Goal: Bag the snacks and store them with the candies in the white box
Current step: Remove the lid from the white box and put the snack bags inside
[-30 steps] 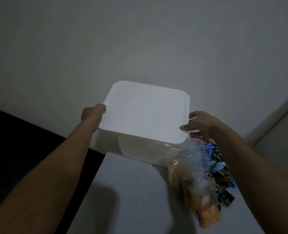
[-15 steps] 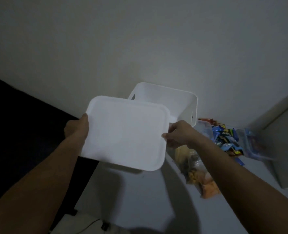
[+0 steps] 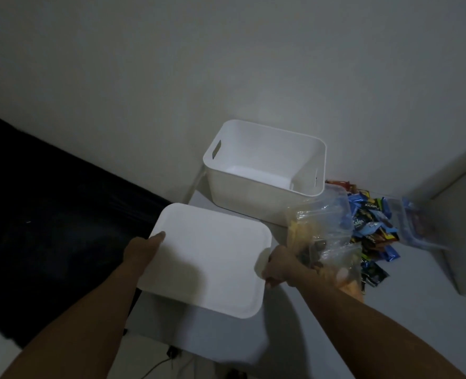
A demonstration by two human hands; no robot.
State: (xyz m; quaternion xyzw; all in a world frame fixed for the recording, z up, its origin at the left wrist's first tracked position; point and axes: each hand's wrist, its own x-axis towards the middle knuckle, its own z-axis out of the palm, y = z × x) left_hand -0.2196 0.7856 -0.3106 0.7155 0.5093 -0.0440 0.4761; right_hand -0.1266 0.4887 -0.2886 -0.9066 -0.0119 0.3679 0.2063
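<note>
A dim view looked down from the person's head onto a pale worktop (image 3: 390,324) set against a plain wall (image 3: 226,64). Both hands held a flat white lid (image 3: 207,258) level above the near part of the worktop. The left hand (image 3: 141,250) gripped the lid's left edge, its thumb lying on top of the rim. The right hand (image 3: 281,266) gripped the lid's right edge with its fingers curled round it.

Beyond the lid, farther from the person, the white box (image 3: 264,170) stood open on the worktop by the wall, with handle slots in its end walls. Only its bare floor could be seen inside.

Just right of the right hand lay a clear bag of snacks (image 3: 325,236), orange and dark pieces showing through the plastic; it touched the box's near right corner. Right of that bag, a heap of wrapped candies (image 3: 374,228) in blue, black and yellow lay on the worktop, outside the box.
</note>
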